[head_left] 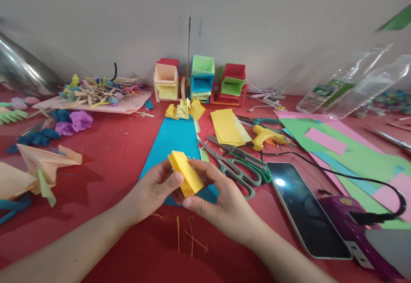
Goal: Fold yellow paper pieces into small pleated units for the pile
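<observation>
Both my hands hold a folded yellow paper piece [186, 174] over the near end of a blue paper sheet [173, 139]. My left hand [154, 191] pinches its left side with thumb and fingers. My right hand [221, 197] grips the right side, fingers curled round it. Thin yellow paper slivers [189, 231] lie on the red table [115, 159] just below my hands.
Green-handled scissors [234, 167], a utility knife [240, 152], a yellow glue gun [266, 136], yellow sheets [226, 126] and a phone [303, 206] lie right. Small folded yellow pieces [184, 111] and stacked paper boxes [202, 77] stand behind. Paper flowers [73, 122], sticks [96, 90], bottles [349, 84] around.
</observation>
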Tool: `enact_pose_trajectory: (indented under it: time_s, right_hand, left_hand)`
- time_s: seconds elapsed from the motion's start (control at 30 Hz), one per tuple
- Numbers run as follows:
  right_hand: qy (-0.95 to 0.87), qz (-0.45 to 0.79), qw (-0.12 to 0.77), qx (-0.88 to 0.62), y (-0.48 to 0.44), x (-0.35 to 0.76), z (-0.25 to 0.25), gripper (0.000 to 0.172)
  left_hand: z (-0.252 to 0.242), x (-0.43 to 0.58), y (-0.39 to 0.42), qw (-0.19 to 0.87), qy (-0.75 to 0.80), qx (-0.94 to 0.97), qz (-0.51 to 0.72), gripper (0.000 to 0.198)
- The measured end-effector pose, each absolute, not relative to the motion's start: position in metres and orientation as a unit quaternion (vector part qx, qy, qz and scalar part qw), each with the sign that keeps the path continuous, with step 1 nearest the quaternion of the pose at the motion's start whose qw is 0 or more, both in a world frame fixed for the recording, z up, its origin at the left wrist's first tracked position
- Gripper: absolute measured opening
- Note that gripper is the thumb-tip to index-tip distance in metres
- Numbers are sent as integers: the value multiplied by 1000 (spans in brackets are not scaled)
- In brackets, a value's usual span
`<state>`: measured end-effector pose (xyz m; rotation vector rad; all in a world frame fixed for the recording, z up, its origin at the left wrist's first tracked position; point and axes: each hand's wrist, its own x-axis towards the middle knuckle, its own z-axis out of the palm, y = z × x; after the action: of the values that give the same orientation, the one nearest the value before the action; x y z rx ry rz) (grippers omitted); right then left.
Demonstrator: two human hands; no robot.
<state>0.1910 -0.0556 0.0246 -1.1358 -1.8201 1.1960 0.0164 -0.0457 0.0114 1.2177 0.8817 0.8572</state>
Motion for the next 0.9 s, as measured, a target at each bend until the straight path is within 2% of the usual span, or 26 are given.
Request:
enact_pose_trajectory:
  time_s: [0.1,0.2,0.27,0.5,0.63,0.9]
  right_hand:
    - [-664,518,352,-409,-54,191,24,52]
    - [-593,563,403,-411,-52,191,21,30]
    - [-557,568,430,-427,-51,191,19,23]
    - [-575,541,421,-447,-50,191,22,22]
    - [-615,527,392,-436,-52,189,25,9]
    - [-640,469,352,-497,-51,189,26,12]
  left_hand:
    - [13,16,-45,626,401,550,380,37]
    - [13,17,-44,619,433,534,380,32]
    - [12,18,-43,621,451,516,380,32]
    - [10,18,-40,597,466,515,402,37]
    - [10,18,-41,558,500,530,398,36]
    - [11,19,-43,560,495,524,409,31]
